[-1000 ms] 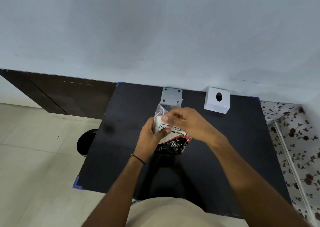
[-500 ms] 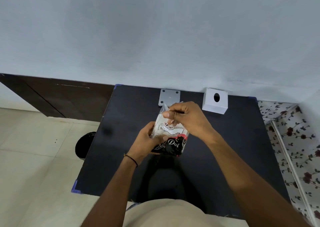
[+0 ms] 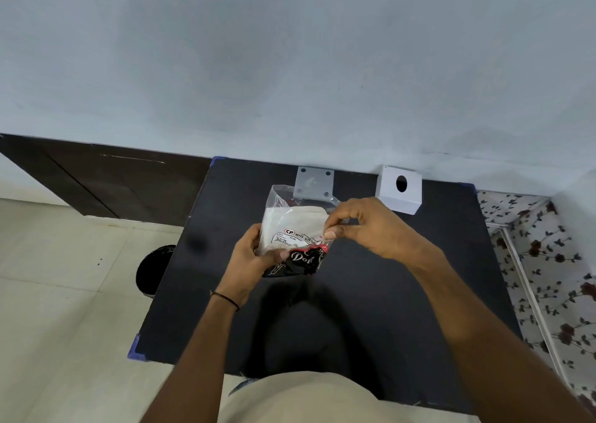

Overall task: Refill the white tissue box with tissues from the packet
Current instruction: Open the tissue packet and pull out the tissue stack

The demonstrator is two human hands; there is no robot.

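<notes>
left hand [image 3: 250, 258] grips clear plastic tissue packet [image 3: 295, 232] | right hand [image 3: 367, 227] pinches packet's edge | white square tissue box [image 3: 392, 197] on black counter [image 3: 403, 293], apart

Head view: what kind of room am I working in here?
Probably a room in a home: a small black table pushed against a plain painted wall, a tiled floor, and floral-print fabric to the right.

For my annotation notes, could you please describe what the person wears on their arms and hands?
Both forearms are bare, with no sleeves in view. The left hand has a thin dark cord bracelet around its wrist. The right hand shows no rings, watch or glove.
</notes>
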